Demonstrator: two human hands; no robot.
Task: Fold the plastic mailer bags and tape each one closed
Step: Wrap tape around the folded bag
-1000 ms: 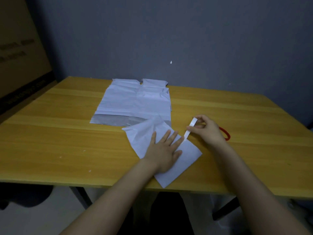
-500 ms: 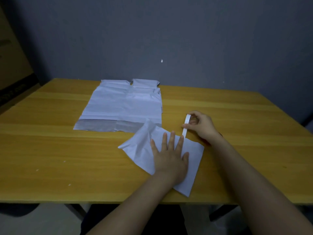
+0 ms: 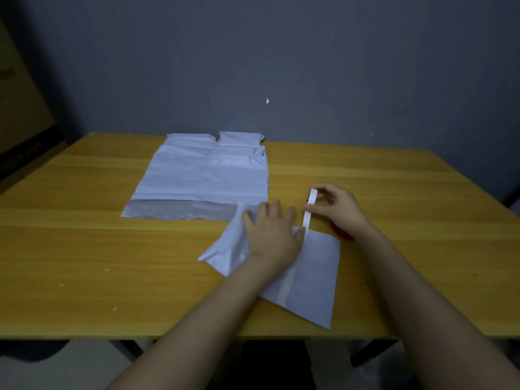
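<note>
A folded white mailer bag [image 3: 315,271] lies near the front edge of the wooden table [image 3: 84,249]. My left hand [image 3: 271,232] presses flat on it, fingers spread. My right hand [image 3: 336,211] pinches a thin white strip [image 3: 309,211] that rises from the bag's far edge; a pale band [image 3: 287,287] runs down the bag where the strip has come off. A stack of flat white mailer bags [image 3: 205,175] lies farther back, its grey flaps toward me.
A red object [image 3: 342,235] peeks out under my right wrist. Cardboard boxes [image 3: 19,114] stand at the left by the grey wall. Small white scraps [image 3: 61,284] dot the table's left front.
The bag has turned and slid right. My left hand moved up toward its far edge, and my right hand has pulled the strip farther, baring a longer band.
</note>
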